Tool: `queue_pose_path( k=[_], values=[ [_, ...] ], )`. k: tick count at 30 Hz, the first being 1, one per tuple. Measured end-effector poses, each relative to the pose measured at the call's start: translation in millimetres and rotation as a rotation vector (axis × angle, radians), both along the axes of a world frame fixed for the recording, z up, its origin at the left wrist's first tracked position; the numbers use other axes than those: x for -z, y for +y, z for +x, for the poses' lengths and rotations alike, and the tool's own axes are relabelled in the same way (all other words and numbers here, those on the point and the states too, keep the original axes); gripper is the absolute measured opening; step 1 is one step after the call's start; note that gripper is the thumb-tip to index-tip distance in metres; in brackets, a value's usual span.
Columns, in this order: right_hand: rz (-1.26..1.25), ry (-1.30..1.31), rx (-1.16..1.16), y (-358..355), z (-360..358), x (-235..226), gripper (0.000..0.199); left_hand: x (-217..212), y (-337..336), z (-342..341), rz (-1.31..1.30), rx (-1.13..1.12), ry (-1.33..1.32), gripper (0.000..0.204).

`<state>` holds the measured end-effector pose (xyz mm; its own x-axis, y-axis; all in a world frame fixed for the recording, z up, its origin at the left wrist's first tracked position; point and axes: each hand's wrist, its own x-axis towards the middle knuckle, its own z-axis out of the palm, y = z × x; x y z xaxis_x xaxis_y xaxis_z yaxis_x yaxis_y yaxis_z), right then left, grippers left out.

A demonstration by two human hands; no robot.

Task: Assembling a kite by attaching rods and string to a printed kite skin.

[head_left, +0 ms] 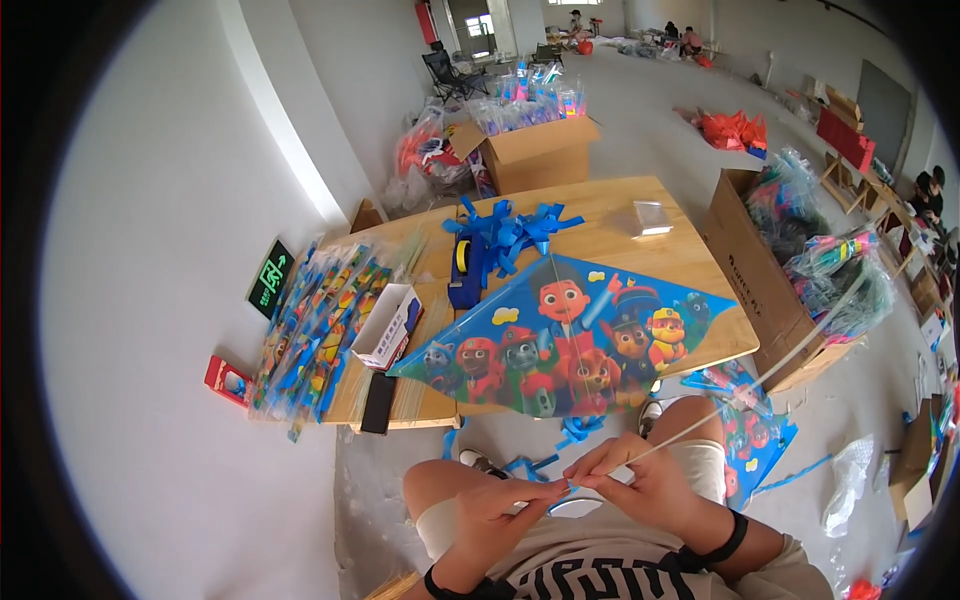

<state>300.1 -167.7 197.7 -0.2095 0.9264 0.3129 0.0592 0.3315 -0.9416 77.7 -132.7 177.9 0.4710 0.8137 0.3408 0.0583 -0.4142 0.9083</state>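
Above my lap, my right hand (645, 488) is closed round a long thin pale rod (775, 370), which slants up to the right. At the rod's near end the fingertips of my left hand (505, 508) pinch together, meeting my right fingertips. A speck of blue shows between them; what it is, I cannot make out. Just beyond my hands, a blue diamond-shaped kite (520, 385) printed with cartoon characters lies on the wooden table (650, 205), its lower edge overhanging. More printed kite sheet (750, 450) rests low beside my right knee.
Blue ribbon strips (515, 230), a tape dispenser (465, 270), an open white box (390, 325), a black phone (377, 403) and bundled printed kites (320, 320) lie on the table. Filled cartons (540, 155) stand behind and to the right (750, 270). People work far off.
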Motion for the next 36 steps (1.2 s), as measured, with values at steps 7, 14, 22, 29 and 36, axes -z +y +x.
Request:
queue_pose_path(
  k=[7,14,22,29,36],
  values=[
    [0.064,0.097,0.056,5.0,-1.8,9.3,0.01,3.8,-2.9,7.6,-0.412,0.049,-0.296,0.01],
    [0.01,0.057,0.006,10.0,8.3,17.4,0.012,24.0,6.3,3.6,-0.856,0.171,-0.321,0.012],
    [-0.11,0.253,0.067,8.4,6.3,37.3,0.009,16.5,-1.5,19.2,-0.572,0.064,-0.212,0.009],
    [-0.334,0.35,0.119,4.6,8.5,54.2,0.013,17.7,0.6,22.0,-0.238,-0.022,0.11,0.009],
    [-0.603,0.486,-0.235,6.7,21.4,61.1,0.014,38.9,12.6,6.2,-0.37,0.308,-0.063,0.01]
  ],
)
